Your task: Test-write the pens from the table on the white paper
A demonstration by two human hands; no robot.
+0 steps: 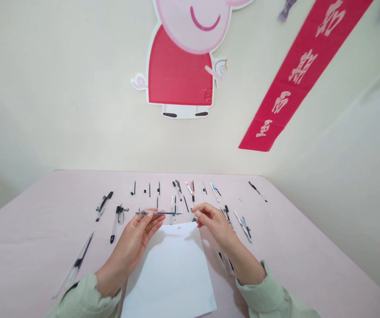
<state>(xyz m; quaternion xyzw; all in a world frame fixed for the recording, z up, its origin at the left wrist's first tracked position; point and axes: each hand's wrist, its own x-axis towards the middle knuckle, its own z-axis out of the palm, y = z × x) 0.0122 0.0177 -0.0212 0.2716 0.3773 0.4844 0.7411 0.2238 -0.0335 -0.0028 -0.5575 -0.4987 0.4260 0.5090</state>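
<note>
My left hand (141, 232) pinches a thin clear pen (158, 213) and holds it level above the top edge of a white sheet of paper (172, 274). My right hand (211, 221) hovers just right of the pen's tip with its fingers curled together; whether anything small sits in them I cannot make out. Both wrists wear pale green sleeves.
A pink table (309, 265) carries several pens and pen parts in a row beyond the paper (180, 187), more at the left (104, 205) and right (243, 225). One long pen (79, 260) lies near my left forearm. A cartoon pig cutout (183, 57) and red banner (296, 75) hang on the wall.
</note>
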